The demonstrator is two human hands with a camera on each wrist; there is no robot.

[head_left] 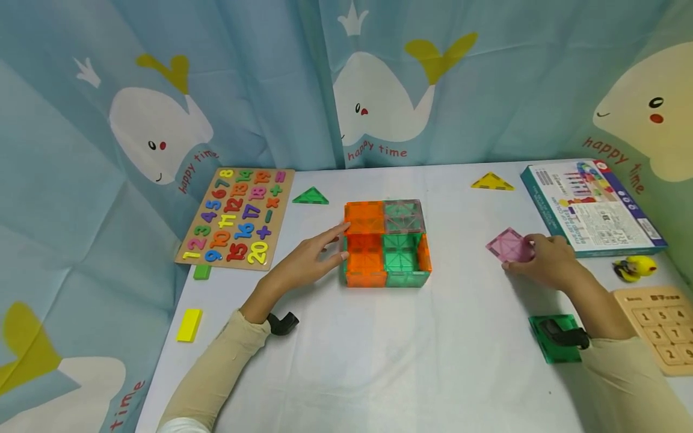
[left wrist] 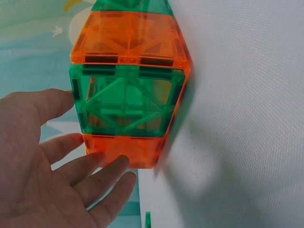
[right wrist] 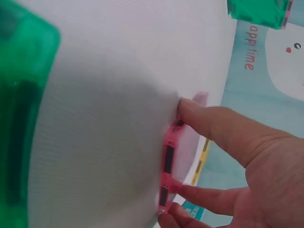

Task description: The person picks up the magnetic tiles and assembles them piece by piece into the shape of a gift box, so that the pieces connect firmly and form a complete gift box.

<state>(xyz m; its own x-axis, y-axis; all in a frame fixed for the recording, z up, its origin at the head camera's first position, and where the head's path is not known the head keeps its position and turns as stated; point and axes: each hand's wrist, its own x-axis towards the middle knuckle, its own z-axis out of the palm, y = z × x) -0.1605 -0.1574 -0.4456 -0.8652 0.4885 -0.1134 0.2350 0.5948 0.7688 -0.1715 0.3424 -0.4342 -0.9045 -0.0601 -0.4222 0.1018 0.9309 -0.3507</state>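
Observation:
A boxy structure of see-through orange and green magnetic tiles (head_left: 407,279) stands mid-table, with part of its top uncovered. Beside its left side is my left hand (head_left: 305,261), fingers spread and fairly straight. In the left wrist view the thumb touches the edge of a green side tile (left wrist: 126,102), and the other fingers reach toward the orange part behind. To the right, my right hand (head_left: 552,261) pinches a pink square magnetic tile (head_left: 508,245) between thumb and fingers. The right wrist view shows that pink tile edge-on, low over the white tabletop.
Triangular tiles, green (head_left: 311,196) and yellow (head_left: 492,181), lie toward the back. A number board (head_left: 181,255) and yellow block (head_left: 189,325) are left. At right are a printed box (head_left: 595,207), a toy duck (head_left: 641,266), green square tiles (head_left: 552,349) and a wooden number puzzle (head_left: 628,297).

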